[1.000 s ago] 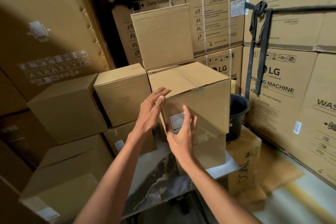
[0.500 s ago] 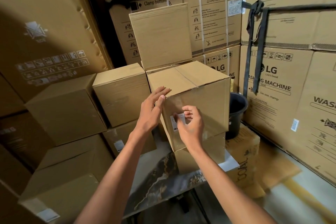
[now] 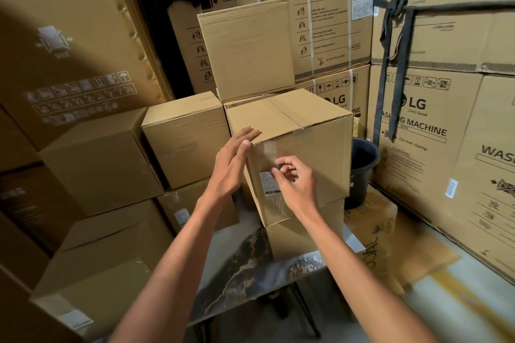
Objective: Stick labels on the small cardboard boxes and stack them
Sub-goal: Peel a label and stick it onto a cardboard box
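From your head camera, the box [image 3: 289,147] sits straight ahead on top of another box [image 3: 303,231] on the bench [image 3: 250,281], its near face turned toward you. The label [image 3: 268,183] lies on that face, low and left of centre, its long axis upright. Your right hand [image 3: 295,184] is the nearer one: its curled fingers rest at the label's right edge, though you cannot tell whether they pinch it or only rub it down. Your left hand [image 3: 232,164] lies flat with straight fingers against the box's top left corner, bracing it. The label looks nearly seated, so any smoothing probably falls to your right hand, working leftward.
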{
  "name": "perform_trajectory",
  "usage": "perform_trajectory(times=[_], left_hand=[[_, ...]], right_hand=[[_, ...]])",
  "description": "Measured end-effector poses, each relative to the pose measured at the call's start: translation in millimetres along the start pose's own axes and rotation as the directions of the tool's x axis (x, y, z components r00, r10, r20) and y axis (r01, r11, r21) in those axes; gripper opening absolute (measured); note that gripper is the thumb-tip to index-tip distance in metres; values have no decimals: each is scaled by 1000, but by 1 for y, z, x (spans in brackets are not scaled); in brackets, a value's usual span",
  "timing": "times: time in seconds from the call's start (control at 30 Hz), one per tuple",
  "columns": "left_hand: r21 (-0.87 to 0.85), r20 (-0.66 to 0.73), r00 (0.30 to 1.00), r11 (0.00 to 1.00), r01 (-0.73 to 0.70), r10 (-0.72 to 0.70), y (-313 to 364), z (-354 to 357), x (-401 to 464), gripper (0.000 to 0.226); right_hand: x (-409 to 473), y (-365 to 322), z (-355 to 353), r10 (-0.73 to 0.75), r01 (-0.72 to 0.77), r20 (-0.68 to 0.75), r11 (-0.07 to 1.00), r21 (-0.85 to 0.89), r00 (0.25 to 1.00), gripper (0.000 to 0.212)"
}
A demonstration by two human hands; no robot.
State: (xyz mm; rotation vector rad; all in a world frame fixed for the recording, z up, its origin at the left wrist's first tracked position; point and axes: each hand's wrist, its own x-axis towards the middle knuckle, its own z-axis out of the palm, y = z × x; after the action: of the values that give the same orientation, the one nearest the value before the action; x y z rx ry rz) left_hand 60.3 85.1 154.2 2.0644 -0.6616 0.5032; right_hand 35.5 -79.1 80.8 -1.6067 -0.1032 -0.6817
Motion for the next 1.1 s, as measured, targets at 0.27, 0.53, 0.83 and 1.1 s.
perform_trajectory(times=[0.27, 0.53, 0.83, 1.1], left_hand=[[-19, 16, 999, 999, 38, -38, -2, -5, 0, 45], [-26, -51, 998, 999, 38, -39, -2, 1, -5, 43], [92, -123, 992, 996, 2, 9, 3, 16, -11, 46], [111, -154, 988, 994, 20, -3, 3, 18, -13, 46]], right_hand=[[-9, 15, -15, 1, -9, 154, 998, 56, 988, 18], [-18, 7, -32, -6, -14, 222, 996, 90, 975, 79], [-34, 15, -61, 21, -41, 292, 997, 63, 956, 108], [-48, 22, -82, 63, -81, 295, 995, 50, 953, 117]])
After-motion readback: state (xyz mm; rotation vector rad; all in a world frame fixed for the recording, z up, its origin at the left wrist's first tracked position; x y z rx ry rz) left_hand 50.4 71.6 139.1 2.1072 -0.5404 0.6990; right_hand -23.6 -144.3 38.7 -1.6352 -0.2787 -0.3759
